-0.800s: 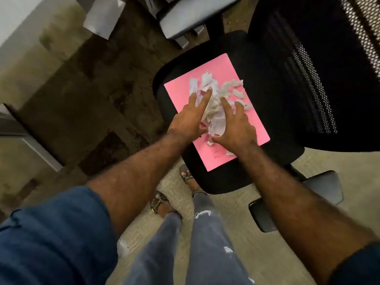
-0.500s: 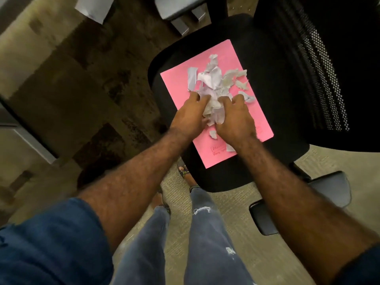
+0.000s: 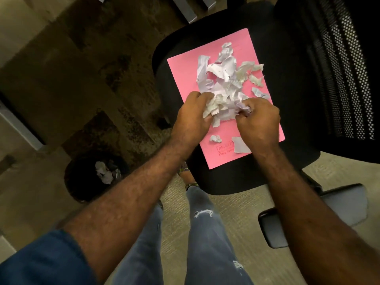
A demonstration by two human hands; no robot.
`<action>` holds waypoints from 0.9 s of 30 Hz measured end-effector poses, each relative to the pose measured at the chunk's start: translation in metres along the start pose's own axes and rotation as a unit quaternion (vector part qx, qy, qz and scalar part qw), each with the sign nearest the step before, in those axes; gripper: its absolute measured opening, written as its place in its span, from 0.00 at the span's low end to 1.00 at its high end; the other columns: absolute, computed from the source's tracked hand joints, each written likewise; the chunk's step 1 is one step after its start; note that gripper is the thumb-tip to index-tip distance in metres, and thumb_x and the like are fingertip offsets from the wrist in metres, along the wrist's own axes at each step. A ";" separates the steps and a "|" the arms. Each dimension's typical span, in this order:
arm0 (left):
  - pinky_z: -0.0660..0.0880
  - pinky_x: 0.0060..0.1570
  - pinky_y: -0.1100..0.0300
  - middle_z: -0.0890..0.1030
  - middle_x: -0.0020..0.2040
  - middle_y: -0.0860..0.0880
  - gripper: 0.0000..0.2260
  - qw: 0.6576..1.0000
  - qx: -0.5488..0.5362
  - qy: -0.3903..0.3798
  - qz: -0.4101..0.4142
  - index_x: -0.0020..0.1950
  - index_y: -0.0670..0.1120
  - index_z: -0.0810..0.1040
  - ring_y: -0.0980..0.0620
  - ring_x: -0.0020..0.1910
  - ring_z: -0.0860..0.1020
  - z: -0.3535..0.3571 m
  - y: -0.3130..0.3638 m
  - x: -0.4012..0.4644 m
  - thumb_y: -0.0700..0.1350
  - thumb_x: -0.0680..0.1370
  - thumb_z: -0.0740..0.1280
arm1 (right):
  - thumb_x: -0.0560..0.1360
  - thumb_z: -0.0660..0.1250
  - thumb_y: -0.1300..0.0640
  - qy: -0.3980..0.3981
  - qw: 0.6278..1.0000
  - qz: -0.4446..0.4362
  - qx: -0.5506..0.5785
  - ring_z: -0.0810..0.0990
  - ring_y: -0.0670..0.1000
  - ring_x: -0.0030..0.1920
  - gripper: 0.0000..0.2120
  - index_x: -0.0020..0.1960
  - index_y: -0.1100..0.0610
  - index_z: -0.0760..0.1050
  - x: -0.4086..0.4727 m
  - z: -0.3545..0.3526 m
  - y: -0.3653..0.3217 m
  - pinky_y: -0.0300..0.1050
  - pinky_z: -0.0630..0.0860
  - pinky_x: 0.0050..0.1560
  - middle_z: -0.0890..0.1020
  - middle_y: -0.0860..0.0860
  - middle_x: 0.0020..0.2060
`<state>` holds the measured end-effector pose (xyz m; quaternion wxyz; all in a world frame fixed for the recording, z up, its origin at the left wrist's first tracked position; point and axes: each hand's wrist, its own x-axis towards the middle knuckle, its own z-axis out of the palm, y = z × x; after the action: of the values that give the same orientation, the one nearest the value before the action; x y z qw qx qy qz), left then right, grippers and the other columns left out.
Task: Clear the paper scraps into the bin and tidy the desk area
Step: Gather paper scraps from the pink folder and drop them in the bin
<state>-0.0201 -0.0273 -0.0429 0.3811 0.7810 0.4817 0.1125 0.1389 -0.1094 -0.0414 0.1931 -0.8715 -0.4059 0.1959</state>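
A pile of torn white paper scraps (image 3: 223,79) lies on a pink folder (image 3: 183,66) that rests on the seat of a black office chair (image 3: 287,58). My left hand (image 3: 193,116) and my right hand (image 3: 260,118) have their fingers curled into the near side of the pile, each gripping a bunch of scraps between them. Two loose scraps (image 3: 239,144) lie on the folder just below my hands. A dark round bin (image 3: 82,182) with crumpled paper inside stands on the floor at the lower left.
The chair's mesh backrest (image 3: 339,68) rises at the right and one armrest (image 3: 308,217) juts out at the lower right. My legs in jeans stand between the bin and the chair. Dark patterned carpet covers the floor to the left.
Both hands have gone from fingers spread over the pile to fingers curled, drawing scraps toward me. The view has tilted down, bringing the bin into sight.
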 end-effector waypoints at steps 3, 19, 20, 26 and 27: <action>0.73 0.57 0.63 0.81 0.60 0.43 0.17 0.999 -0.029 0.031 -0.008 0.67 0.42 0.81 0.47 0.59 0.79 -0.001 -0.001 -0.007 0.43 0.78 0.75 | 0.78 0.70 0.58 0.017 1.000 -0.017 0.007 0.81 0.49 0.45 0.05 0.46 0.57 0.83 -0.008 -0.006 -0.006 0.46 0.79 0.49 0.83 0.50 0.42; 0.77 0.48 0.67 0.81 0.54 0.49 0.17 0.969 -0.137 0.194 -0.073 0.65 0.46 0.83 0.55 0.49 0.79 -0.027 -0.053 -0.069 0.44 0.76 0.78 | 0.78 0.73 0.57 0.051 0.991 -0.120 0.040 0.83 0.53 0.47 0.07 0.51 0.60 0.86 -0.059 0.002 -0.086 0.48 0.78 0.50 0.86 0.54 0.45; 0.78 0.48 0.65 0.81 0.54 0.49 0.18 0.967 -0.139 0.198 -0.080 0.65 0.46 0.83 0.55 0.49 0.80 -0.030 -0.059 -0.073 0.43 0.76 0.78 | 0.79 0.73 0.56 0.051 0.990 -0.129 0.039 0.83 0.54 0.48 0.07 0.52 0.60 0.87 -0.061 0.006 -0.092 0.49 0.78 0.51 0.86 0.54 0.46; 0.78 0.48 0.70 0.80 0.55 0.53 0.19 0.952 -0.146 0.242 -0.115 0.65 0.48 0.83 0.59 0.48 0.79 -0.059 -0.107 -0.100 0.42 0.75 0.79 | 0.76 0.76 0.58 0.026 0.983 -0.170 0.061 0.84 0.55 0.47 0.05 0.49 0.59 0.86 -0.081 0.046 -0.133 0.51 0.79 0.50 0.86 0.54 0.45; 0.77 0.47 0.70 0.79 0.54 0.54 0.19 0.948 -0.147 0.252 -0.124 0.65 0.48 0.83 0.60 0.48 0.78 -0.064 -0.117 -0.106 0.42 0.75 0.79 | 0.75 0.76 0.60 0.015 0.982 -0.179 0.063 0.84 0.55 0.47 0.03 0.48 0.59 0.86 -0.085 0.056 -0.141 0.53 0.79 0.50 0.86 0.54 0.44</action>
<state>-0.1863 -0.0563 -0.0613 0.3689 0.5966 0.6329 0.3277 -0.0291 -0.0821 -0.0035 0.2856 -0.7737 -0.5392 0.1705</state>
